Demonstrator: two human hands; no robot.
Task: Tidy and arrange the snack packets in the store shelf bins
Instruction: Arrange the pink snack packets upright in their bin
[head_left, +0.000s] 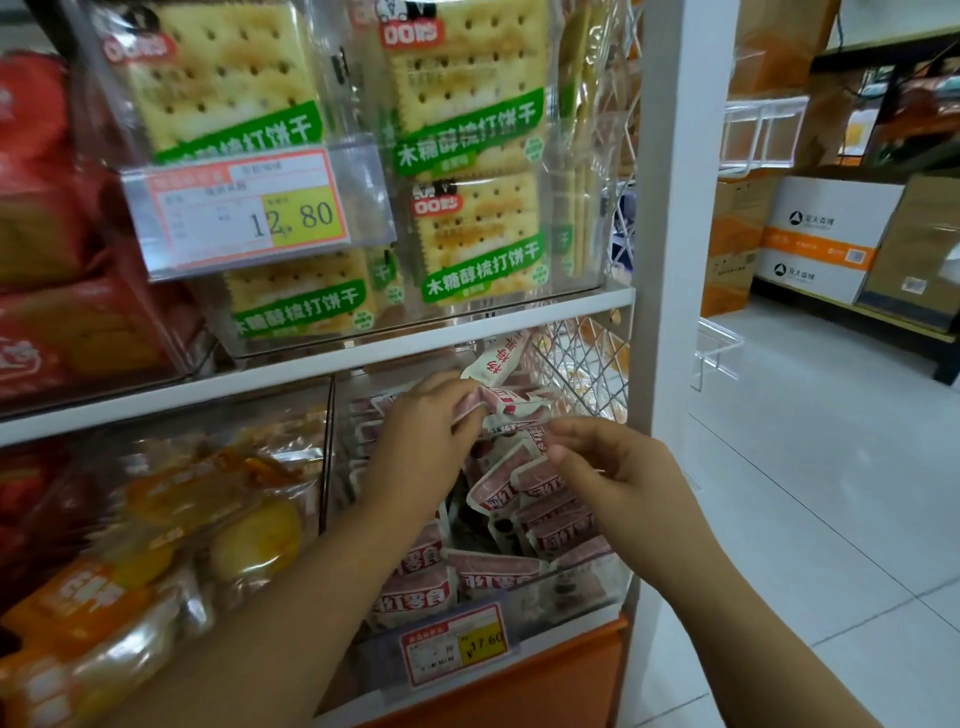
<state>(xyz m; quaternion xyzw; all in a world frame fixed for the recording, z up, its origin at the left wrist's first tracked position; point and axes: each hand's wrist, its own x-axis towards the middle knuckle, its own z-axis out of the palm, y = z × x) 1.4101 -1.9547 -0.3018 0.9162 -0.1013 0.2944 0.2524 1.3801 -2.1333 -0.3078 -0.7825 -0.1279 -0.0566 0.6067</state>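
Small pink-and-white snack packets (524, 525) fill a clear plastic bin (571, 582) on the lower shelf. My left hand (426, 436) reaches into the bin's upper part and pinches a bunch of these packets (498, 395), one standing up on end. My right hand (613, 467) hovers over the right side of the bin, with its fingertips closed on the edge of another packet (537, 441). Several packets below lie crooked in a loose pile.
A bin of orange bread packs (182, 525) sits to the left. Cracker packs (467, 156) fill the shelf above, behind a price tag (244, 213). A white post (675, 208) bounds the shelf on the right. Cardboard boxes (821, 234) stand across the tiled aisle.
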